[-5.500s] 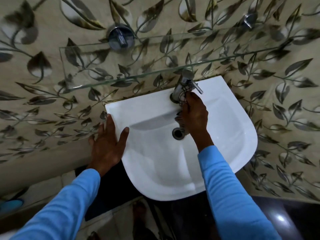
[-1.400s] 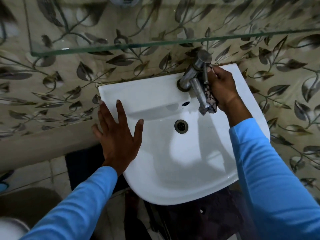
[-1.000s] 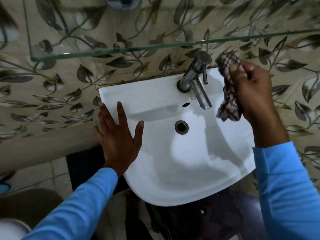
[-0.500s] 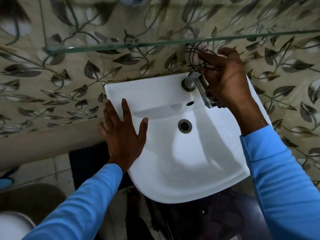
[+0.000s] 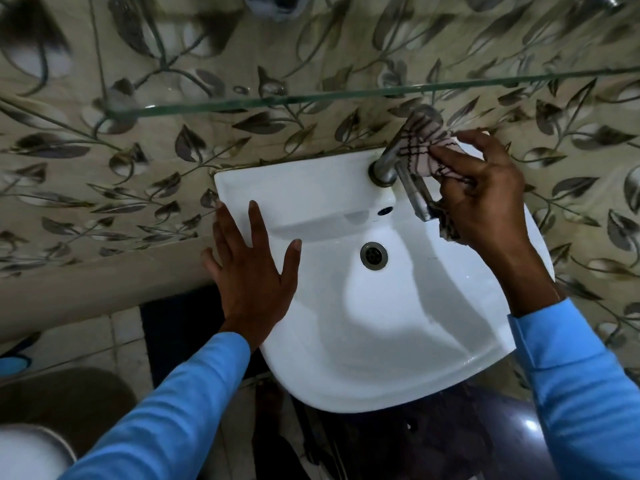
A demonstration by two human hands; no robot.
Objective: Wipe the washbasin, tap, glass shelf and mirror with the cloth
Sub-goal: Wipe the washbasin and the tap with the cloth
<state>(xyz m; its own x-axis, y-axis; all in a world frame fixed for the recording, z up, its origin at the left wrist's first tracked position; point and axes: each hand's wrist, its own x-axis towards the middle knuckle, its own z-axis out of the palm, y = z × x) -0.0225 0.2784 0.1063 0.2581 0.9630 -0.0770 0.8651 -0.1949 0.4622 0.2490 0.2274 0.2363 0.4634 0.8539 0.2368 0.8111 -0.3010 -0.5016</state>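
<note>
A white washbasin [image 5: 388,334] hangs on a leaf-patterned tiled wall. Its steel tap [image 5: 412,188] rises at the back right rim. My right hand [image 5: 485,199] presses a pale checked cloth [image 5: 426,143] over the top of the tap, with the cloth's tail hanging beside the spout. My left hand [image 5: 252,268] lies flat with spread fingers on the basin's left rim, holding nothing. A glass shelf [image 5: 311,97] runs across the wall above the tap. The mirror is out of view.
A metal shelf bracket [image 5: 273,3] shows at the top edge. Below the basin are tiled floor, a dark mat [image 5: 180,327], and a white rounded object [image 5: 27,452] at the bottom left corner. The basin drain [image 5: 373,255] is uncovered.
My right hand lifted the cloth off the spout, carried it up to the tap's top, and now presses it over the tap head and body. My left hand stayed on the rim.
</note>
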